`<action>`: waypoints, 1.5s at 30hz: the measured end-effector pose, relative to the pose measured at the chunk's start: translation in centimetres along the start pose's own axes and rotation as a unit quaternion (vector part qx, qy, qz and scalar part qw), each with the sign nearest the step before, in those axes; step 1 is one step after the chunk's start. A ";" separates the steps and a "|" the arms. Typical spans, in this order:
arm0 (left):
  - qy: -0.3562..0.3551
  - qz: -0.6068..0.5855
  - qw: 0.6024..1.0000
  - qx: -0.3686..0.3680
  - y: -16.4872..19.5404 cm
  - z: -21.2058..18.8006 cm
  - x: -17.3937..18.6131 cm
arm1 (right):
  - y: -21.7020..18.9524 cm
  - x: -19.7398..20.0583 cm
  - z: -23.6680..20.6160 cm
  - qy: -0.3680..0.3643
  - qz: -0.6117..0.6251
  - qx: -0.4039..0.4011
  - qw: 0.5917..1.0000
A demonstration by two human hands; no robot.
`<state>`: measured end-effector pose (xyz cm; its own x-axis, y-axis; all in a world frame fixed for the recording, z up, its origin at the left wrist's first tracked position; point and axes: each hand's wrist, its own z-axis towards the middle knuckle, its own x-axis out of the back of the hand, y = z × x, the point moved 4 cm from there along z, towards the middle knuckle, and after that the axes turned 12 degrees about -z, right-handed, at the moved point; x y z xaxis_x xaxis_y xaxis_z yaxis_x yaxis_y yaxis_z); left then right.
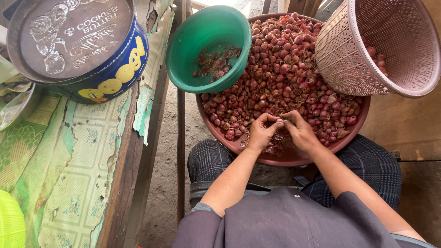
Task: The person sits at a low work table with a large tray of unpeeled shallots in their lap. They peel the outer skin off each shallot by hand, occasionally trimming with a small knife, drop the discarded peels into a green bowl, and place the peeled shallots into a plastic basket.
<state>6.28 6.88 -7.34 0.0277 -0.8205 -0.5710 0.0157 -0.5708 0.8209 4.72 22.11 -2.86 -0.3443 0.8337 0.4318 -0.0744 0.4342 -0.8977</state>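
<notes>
I'm pinching one small red shallot between the fingertips of both hands, left hand and right hand meeting over the near rim of the wide reddish-brown round basin. The basin is sitting on my lap, heaped with red shallots. A green plastic bowl holding peel scraps is leaning on the basin's far left edge; a pink woven plastic basket is tilting on the right. A round blue tin is resting on the surface to my left.

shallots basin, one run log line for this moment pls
left hand: pinching shallot | right hand: same shallot | brown basin: on lap | green bowl: peels | pink basket: tilted
</notes>
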 end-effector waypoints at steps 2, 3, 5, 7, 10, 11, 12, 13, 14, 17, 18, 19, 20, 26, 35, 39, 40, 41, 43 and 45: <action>-0.013 -0.027 1.000 -0.004 0.2 0.1 -0.1 | 0.4 0.9 -0.2 -0.006 -0.043 -0.111 0.993; -0.013 -0.051 0.999 -0.001 0.4 0.2 0.0 | 0.6 1.4 -0.6 -0.009 -0.065 -0.166 0.984; -0.009 -0.067 0.998 0.001 0.7 0.4 0.2 | -0.2 1.7 -0.8 -0.039 -0.059 -0.097 0.993; -0.003 -0.049 0.999 0.002 0.8 0.3 0.4 | -0.5 1.4 -1.0 -0.063 -0.036 -0.054 0.996; -0.004 0.015 1.000 -0.015 1.3 -0.2 0.0 | -0.4 0.6 -0.6 -0.069 0.008 -0.025 0.997; -0.002 0.016 1.000 -0.013 1.6 -0.2 -0.1 | -0.3 0.6 -0.4 -0.059 0.012 -0.019 0.998; 0.000 0.017 1.000 -0.011 1.8 -0.2 -0.2 | -0.2 0.6 -0.2 -0.050 0.017 -0.012 0.999; 0.001 0.017 1.000 -0.009 2.1 0.0 -0.3 | 0.2 0.7 -0.1 -0.046 -0.007 -0.037 0.998; 0.059 -0.023 0.996 0.055 2.1 0.4 0.2 | 0.5 1.0 -0.1 -0.043 -0.030 -0.062 0.997; 0.173 0.034 0.977 0.117 3.2 2.7 1.9 | 1.1 1.2 0.1 -0.039 -0.069 -0.122 0.989; 0.172 0.169 0.969 0.049 4.2 3.5 2.1 | 1.3 1.2 0.0 -0.039 -0.077 -0.141 0.986; 0.164 0.301 0.939 -0.022 5.1 4.1 2.1 | 1.3 1.1 0.1 -0.035 -0.075 -0.132 0.988; 0.147 0.383 0.910 -0.056 5.4 4.4 1.9 | 1.3 0.9 0.1 -0.031 -0.073 -0.123 0.989; 0.080 0.486 0.850 -0.186 5.2 4.5 1.1 | 0.4 0.8 0.0 0.061 -0.134 -0.005 0.989; 0.033 0.607 0.794 0.019 4.4 4.0 1.2 | 0.5 0.4 0.8 0.062 -0.189 -0.115 0.973; 0.039 0.598 0.797 -0.073 5.9 4.1 1.4 | 1.1 1.6 0.6 0.068 -0.172 -0.140 0.973; 0.030 0.594 0.798 -0.100 6.1 3.9 1.4 | 1.1 1.7 0.5 0.070 -0.171 -0.142 0.972; 0.022 0.589 0.798 -0.125 6.2 3.8 1.3 | 1.1 1.7 0.4 0.071 -0.170 -0.143 0.972; 0.044 0.561 0.825 -0.057 5.6 3.6 2.0 | 1.0 1.4 0.4 0.066 -0.152 -0.139 0.976; 0.052 0.457 0.888 -0.018 4.9 3.5 2.2 | 0.8 0.9 0.5 0.063 -0.117 -0.122 0.984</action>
<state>2.90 2.17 -4.56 0.1380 -0.9320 0.3353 -0.0283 0.3347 0.9419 3.87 22.98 -3.25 -0.2252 0.7296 0.6457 0.0949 0.6760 -0.7307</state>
